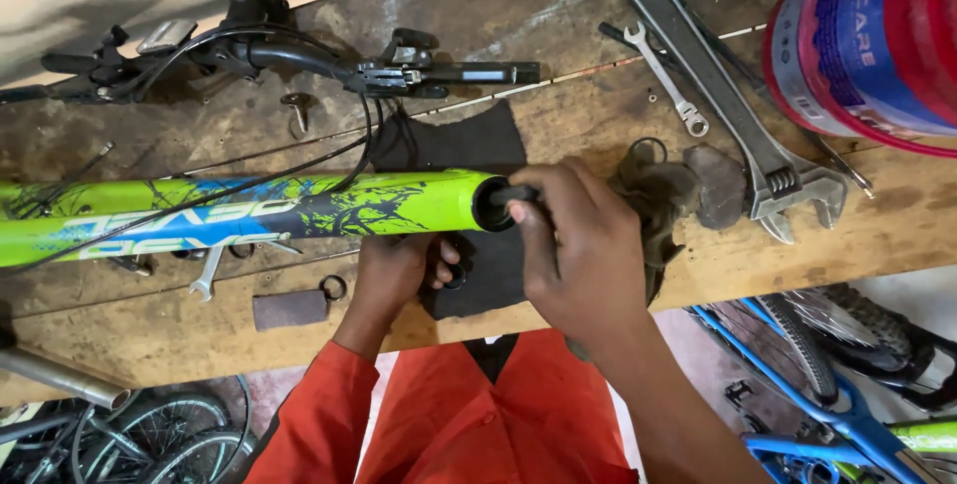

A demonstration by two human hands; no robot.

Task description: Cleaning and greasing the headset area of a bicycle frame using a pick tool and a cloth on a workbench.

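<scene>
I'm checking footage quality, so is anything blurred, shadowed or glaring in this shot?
Head view: sharp overall, even daylight; broad soft shadows across the pale floor top left; mild sheen on the green frame tube; the right hand is crisp, the left hand sits shaded under the tube; bucket cropped at the corner.

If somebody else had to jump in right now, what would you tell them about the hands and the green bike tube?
Left hand: under the green bike frame tube, steadying it near its open end on the wooden bench.
Right hand: fingers pinching a black part that sits in the tube's open end.
Nearby: dark cloth under the tube end, big adjustable wrench and small spanner to the right, handlebar at the back.
Done: the black part is in the tube mouth.
Left: cannot tell whether it is going in or coming out, so check before pushing.
</scene>
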